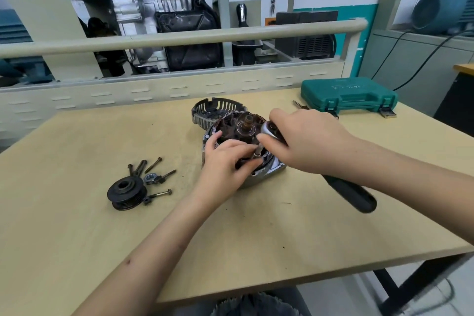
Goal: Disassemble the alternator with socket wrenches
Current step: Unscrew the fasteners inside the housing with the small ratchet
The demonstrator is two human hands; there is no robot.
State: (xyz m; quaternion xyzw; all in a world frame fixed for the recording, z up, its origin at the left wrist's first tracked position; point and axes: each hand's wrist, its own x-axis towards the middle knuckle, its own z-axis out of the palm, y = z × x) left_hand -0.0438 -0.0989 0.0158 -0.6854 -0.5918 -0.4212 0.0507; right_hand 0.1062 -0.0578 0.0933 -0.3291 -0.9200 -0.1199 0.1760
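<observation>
1. I see the half-stripped silver alternator body (pixel 246 159) sitting near the middle of the pale wooden worktop (pixel 77 226), open face up, with its rusty rotor and shaft (pixel 248 124) exposed. That position puts the remaining fasteners within reach from above.

2. My left hand (pixel 225 161) rests on the near rim of the housing, its fingers (pixel 246 147) pinched together on the thin chrome extension bar (pixel 257 152). I judge this keeps the socket seated and upright on a bolt.

3. My right hand (pixel 305 138) is curled over the chrome ratchet head (pixel 270 129) and presses down on it; the black rubber handle (pixel 351 194) sticks out free toward the near right, blurred.

4. The removed grey slotted end cover (pixel 215 113) lies just behind the body, touching it or nearly so.

5. Off to the left, well apart, sit the black grooved pulley (pixel 127 192), a steel hex nut (pixel 149 178) and several long dark bolts (pixel 154 164), parked together so nothing rolls away.

6. The green plastic socket case (pixel 348 95) lies closed at the far right corner.
</observation>
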